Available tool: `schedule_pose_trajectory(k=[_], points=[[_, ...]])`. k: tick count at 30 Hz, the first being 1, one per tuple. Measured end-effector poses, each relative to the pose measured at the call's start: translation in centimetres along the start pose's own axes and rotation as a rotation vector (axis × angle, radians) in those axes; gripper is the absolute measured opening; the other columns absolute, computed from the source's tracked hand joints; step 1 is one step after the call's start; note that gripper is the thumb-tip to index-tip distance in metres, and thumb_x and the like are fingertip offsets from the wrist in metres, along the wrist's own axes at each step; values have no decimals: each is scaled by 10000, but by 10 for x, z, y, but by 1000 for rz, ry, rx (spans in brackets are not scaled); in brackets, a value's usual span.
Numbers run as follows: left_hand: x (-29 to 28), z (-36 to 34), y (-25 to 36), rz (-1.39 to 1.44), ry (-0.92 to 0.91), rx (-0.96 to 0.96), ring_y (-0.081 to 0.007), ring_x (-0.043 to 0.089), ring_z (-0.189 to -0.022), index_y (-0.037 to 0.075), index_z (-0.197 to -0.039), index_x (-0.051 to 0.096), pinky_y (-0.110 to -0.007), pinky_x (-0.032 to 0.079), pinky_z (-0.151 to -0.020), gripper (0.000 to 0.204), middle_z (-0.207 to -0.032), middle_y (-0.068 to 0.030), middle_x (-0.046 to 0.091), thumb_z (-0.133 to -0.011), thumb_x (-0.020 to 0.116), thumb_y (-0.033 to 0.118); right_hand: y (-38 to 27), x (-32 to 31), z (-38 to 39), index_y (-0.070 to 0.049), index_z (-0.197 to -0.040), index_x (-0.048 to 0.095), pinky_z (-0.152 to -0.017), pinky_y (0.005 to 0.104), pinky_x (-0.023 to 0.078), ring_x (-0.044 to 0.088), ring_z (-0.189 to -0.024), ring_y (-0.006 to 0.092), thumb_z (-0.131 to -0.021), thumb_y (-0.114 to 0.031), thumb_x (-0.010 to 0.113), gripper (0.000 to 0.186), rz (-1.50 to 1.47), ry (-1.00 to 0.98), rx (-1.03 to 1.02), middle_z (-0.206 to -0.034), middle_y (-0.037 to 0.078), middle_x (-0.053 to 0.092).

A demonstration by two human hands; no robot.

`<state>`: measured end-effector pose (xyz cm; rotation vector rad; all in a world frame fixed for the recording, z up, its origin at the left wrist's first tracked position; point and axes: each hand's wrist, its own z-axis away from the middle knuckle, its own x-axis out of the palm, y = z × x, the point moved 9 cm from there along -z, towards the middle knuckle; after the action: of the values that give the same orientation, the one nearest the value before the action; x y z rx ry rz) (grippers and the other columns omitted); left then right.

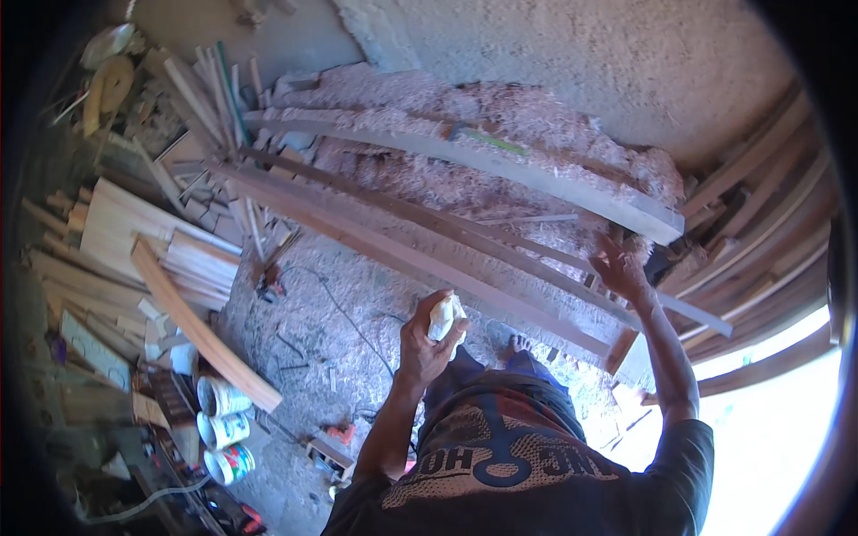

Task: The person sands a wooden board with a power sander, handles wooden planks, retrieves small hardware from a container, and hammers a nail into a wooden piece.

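My left hand [422,339] is closed round a small pale cream object [446,317], possibly crumpled, held over long wooden beams. My right hand [618,268] reaches out with fingers apart, just below the right end of a pale beam [563,183] dusted with wood shavings; whether it touches anything there is unclear. A green strip [492,140] lies on that beam. Darker long boards [402,250] run diagonally between my two hands, with a heap of shavings [402,89] behind them.
Stacked panels and offcuts [116,241] crowd the left, with a curved plank [192,330] and several buckets [223,431]. Curved boards [751,250] lean along the right beside bright light. A cable [344,317] crosses the littered floor [295,366]. A rough wall [581,45] rises behind.
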<state>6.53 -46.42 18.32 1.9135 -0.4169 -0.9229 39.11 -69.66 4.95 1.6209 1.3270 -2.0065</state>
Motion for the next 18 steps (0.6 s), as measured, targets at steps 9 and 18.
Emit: schedule_pose_trajectory(k=[9, 18], points=[[9, -53, -31, -42, -300, 180, -321, 711, -910, 38, -1188, 618, -370, 569, -768, 417, -1027, -159, 701, -820, 788, 136, -291, 37, 79, -167, -1586, 32, -749, 305, 537, 651, -858, 174, -996, -211, 583, 808, -1460, -253, 66, -912, 120, 660], [-20, -70, -49, -118, -635, 479, -308, 688, -831, 105, -1325, 584, -390, 549, -715, 608, -939, -125, 676, -747, 763, 44, -376, 100, 63, -196, -1583, 81, -696, 320, 553, 675, -828, 214, -946, -221, 650, 854, -2241, 133, 201, -943, 167, 666]])
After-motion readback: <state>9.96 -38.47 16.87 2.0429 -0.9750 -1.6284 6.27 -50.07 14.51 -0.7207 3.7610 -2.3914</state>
